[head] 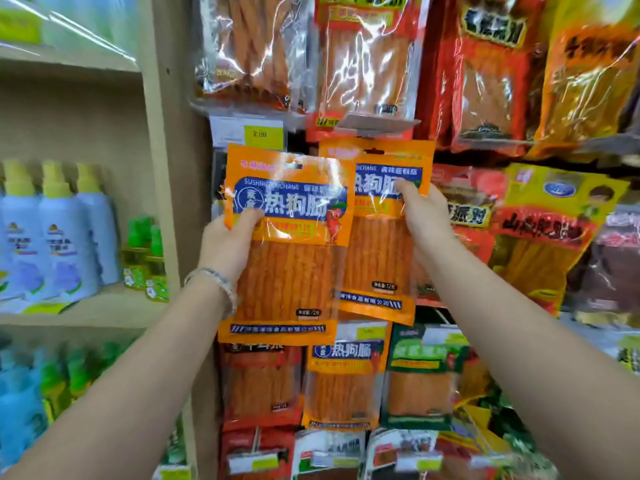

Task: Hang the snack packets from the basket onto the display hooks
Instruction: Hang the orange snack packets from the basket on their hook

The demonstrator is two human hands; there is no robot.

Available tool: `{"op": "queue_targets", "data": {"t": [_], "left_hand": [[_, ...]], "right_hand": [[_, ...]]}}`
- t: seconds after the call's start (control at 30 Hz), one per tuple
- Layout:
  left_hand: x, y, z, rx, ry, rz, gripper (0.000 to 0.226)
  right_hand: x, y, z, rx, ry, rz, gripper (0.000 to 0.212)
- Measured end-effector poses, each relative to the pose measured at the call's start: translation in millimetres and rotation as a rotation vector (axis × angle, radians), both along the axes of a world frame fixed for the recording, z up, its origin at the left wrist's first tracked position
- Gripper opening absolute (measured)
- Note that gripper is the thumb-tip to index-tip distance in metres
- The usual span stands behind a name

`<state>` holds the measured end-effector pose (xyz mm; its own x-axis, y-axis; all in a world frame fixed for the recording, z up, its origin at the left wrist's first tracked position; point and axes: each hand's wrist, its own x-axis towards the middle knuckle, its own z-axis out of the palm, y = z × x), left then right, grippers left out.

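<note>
I hold two orange snack packets with blue labels up against the display wall. My left hand (230,242) grips the nearer packet (287,258) at its left edge, thumb on the blue label. My right hand (424,216) grips the second packet (379,251) at its right side; its top, with the hang hole, sits just under a hook's price tag holder (377,124). The left packet overlaps the right one. No basket is in view.
Rows of hanging snack packets fill the wall above (367,57), below (343,382) and to the right (550,237). A yellow price tag (261,135) hangs above the left packet. A beige shelf unit (162,168) on the left carries spray bottles (65,230).
</note>
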<state>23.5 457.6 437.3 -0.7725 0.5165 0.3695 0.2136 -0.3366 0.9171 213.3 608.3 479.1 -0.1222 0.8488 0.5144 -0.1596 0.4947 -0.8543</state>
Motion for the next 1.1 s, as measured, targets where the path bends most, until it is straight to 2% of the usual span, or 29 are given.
{"op": "queue_targets", "data": {"t": [0.1,0.23,0.4,0.5,0.53,0.63,0.67,0.77,0.83,0.9,1.0,1.1], "left_hand": [[-7.3,14.4,0.8,-0.009,-0.025,-0.034,0.020],[-13.3,27.8,-2.9,-0.058,-0.037,-0.071,0.031],[-12.2,40.7,-9.0,-0.070,-0.021,-0.063,0.020],[-8.3,47.7,-13.4,-0.095,-0.022,-0.059,0.020],[-6.7,49.5,-14.7,-0.105,-0.019,-0.068,0.021],[-1.3,52.7,-17.7,-0.128,0.003,-0.085,0.023],[0.7,53.6,-18.1,-0.121,0.004,-0.080,0.023],[8.0,54.9,-17.5,-0.103,-0.010,-0.100,0.023],[13.5,54.8,-15.7,-0.119,-0.011,-0.113,0.028],[17.6,54.9,-15.3,-0.135,-0.008,-0.115,0.035],[26.0,53.7,-13.5,-0.125,0.040,-0.179,0.028],[29.5,55.1,-10.3,-0.137,0.221,-0.208,0.019]], "right_hand": [[-11.2,14.7,2.3,-0.023,0.026,0.044,0.012],[-18.7,30.0,-1.6,-0.060,-0.020,0.065,0.016],[-23.2,46.2,-11.5,-0.012,-0.059,0.008,0.013],[-22.0,47.4,-25.8,0.012,-0.163,-0.050,0.052],[-20.9,48.9,-31.4,0.034,-0.169,-0.057,0.050],[-15.9,47.1,-45.2,0.156,-0.168,-0.091,0.021],[-14.4,45.5,-49.8,0.163,-0.151,-0.082,0.020],[-9.4,33.9,-63.5,0.231,-0.075,-0.109,0.039],[-7.4,23.4,-68.5,0.309,-0.031,-0.170,0.031],[-6.7,14.3,-68.2,0.286,0.011,-0.082,0.023],[-8.8,9.8,-58.2,0.164,0.019,0.100,0.019],[-9.8,12.6,-47.0,0.119,0.049,0.091,0.026]]}}
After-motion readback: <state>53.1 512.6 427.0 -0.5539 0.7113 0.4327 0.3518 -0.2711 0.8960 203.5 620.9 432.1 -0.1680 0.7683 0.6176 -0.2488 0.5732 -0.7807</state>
